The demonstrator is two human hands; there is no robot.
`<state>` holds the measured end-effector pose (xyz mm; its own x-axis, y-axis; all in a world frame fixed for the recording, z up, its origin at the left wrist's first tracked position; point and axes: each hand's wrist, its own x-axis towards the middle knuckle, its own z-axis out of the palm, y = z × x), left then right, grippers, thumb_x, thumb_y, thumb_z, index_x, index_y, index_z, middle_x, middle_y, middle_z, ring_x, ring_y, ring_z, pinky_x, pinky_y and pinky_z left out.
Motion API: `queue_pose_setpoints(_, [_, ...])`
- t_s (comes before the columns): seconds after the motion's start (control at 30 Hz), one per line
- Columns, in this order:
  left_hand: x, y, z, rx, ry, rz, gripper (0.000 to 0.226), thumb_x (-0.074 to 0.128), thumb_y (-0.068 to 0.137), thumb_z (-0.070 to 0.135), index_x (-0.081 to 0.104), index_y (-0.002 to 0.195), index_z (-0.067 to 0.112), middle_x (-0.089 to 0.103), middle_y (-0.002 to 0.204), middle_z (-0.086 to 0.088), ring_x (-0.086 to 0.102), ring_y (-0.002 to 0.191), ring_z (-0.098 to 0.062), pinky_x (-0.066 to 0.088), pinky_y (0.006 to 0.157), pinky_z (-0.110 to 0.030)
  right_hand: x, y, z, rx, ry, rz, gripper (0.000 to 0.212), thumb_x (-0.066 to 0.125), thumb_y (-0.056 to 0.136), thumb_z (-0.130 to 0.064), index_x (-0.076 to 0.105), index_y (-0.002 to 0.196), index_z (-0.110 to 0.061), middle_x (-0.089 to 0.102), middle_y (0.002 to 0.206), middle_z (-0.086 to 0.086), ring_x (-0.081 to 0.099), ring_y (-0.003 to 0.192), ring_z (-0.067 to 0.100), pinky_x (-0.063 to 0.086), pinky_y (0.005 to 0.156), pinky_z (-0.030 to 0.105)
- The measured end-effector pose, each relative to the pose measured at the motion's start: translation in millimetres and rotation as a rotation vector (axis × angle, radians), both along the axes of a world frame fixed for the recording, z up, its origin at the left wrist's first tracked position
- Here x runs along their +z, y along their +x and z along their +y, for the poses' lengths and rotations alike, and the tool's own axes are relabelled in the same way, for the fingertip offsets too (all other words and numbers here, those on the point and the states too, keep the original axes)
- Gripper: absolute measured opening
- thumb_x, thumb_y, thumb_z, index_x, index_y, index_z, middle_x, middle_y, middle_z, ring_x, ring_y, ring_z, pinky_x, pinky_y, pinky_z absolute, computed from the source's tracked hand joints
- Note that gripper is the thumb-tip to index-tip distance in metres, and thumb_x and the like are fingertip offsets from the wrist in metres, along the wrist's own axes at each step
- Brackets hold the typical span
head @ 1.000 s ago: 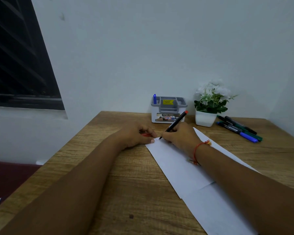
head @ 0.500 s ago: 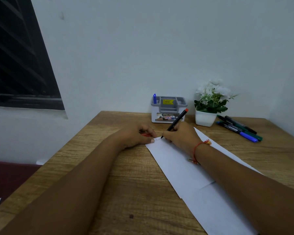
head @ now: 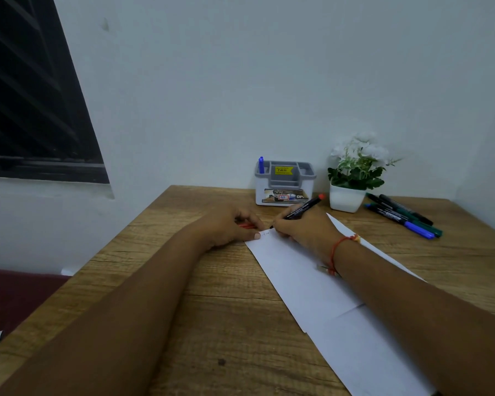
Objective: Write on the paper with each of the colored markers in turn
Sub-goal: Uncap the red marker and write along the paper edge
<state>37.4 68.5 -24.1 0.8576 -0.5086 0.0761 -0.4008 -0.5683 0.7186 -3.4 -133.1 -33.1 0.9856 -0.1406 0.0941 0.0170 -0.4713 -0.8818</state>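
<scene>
The right hand (head: 303, 234) grips the red marker (head: 301, 207) in a writing hold. The tip is down at the far corner of the paper (head: 292, 270) and the barrel leans back toward the holder (head: 285, 184). A few small faint marks show just beside the tip.

The left hand (head: 229, 227) rests at the same corner with its thumb tip pressed on the paper's edge, evidently to stop the sheet sliding under the stroke. Its curled fingers pinch a small red piece, judged to be the cap (head: 246, 225), kept ready for recapping.

The paper lies slantwise on the table (head: 169, 295), which suits the writing arm. The other markers (head: 403, 217) lie together beside the plant (head: 352, 178), well apart from the paper and apparently awaiting their turn.

Judgement: writing in red is under way, and little of the sheet is filled.
</scene>
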Motion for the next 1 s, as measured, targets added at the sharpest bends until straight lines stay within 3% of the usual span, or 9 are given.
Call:
queue_pose_setpoints(0.13, [0.5, 1.1, 0.2, -0.005, 0.012, -0.006, 0.018, 0.079, 0.079, 0.033, 0.075, 0.096, 0.040, 0.069, 0.106, 0.015, 0.059, 0.104, -0.008, 0.047, 0.097, -0.032, 0.9, 0.1, 0.5, 0.037, -0.042, 0.025, 0.008, 0.065, 0.072, -0.021, 0.071, 0.074, -0.016, 0.074, 0.077, 0.007, 0.065, 0.073, 0.016, 0.057, 0.072, 0.038])
queue_pose_setpoints(0.3, [1.5, -0.3, 0.3, -0.007, 0.013, 0.004, 0.019, 0.078, 0.080, 0.031, 0.075, 0.099, 0.037, 0.069, 0.108, 0.014, 0.058, 0.103, -0.006, 0.045, 0.088, -0.024, 1.6, 1.5, 1.1, 0.016, -0.059, 0.030, 0.004, 0.066, 0.071, -0.022, 0.068, 0.072, -0.019, 0.073, 0.075, 0.005, 0.066, 0.072, 0.015, 0.057, 0.070, 0.036])
queue_pose_setpoints(0.57, [0.7, 0.6, 0.3, -0.012, 0.008, -0.009, 0.019, 0.078, 0.080, 0.031, 0.075, 0.098, 0.037, 0.069, 0.107, 0.015, 0.059, 0.103, -0.005, 0.044, 0.086, -0.022, 1.2, 2.6, 1.9, -0.030, -0.092, 0.013, 0.010, 0.065, 0.076, -0.021, 0.070, 0.076, -0.012, 0.077, 0.082, 0.011, 0.068, 0.072, 0.018, 0.060, 0.073, 0.040])
queue_pose_setpoints(0.73, [-1.2, 2.0, 1.2, -0.005, 0.001, 0.001, 0.019, 0.079, 0.079, 0.033, 0.075, 0.095, 0.042, 0.068, 0.109, 0.016, 0.059, 0.105, -0.006, 0.046, 0.097, -0.031, 1.7, 2.8, 0.4, -0.016, -0.100, 0.031, 0.024, 0.065, 0.069, -0.028, 0.073, 0.078, -0.007, 0.076, 0.079, 0.010, 0.067, 0.071, 0.018, 0.061, 0.078, 0.044])
queue_pose_setpoints(1.0, [-0.9, 2.1, 0.7, -0.004, 0.012, -0.005, 0.020, 0.079, 0.079, 0.032, 0.074, 0.094, 0.044, 0.068, 0.108, 0.016, 0.059, 0.105, -0.007, 0.046, 0.100, -0.034, 1.8, 2.0, 0.6, -0.035, -0.121, 0.021, 0.026, 0.066, 0.073, -0.026, 0.073, 0.085, -0.004, 0.076, 0.084, 0.014, 0.070, 0.077, 0.023, 0.060, 0.080, 0.045])
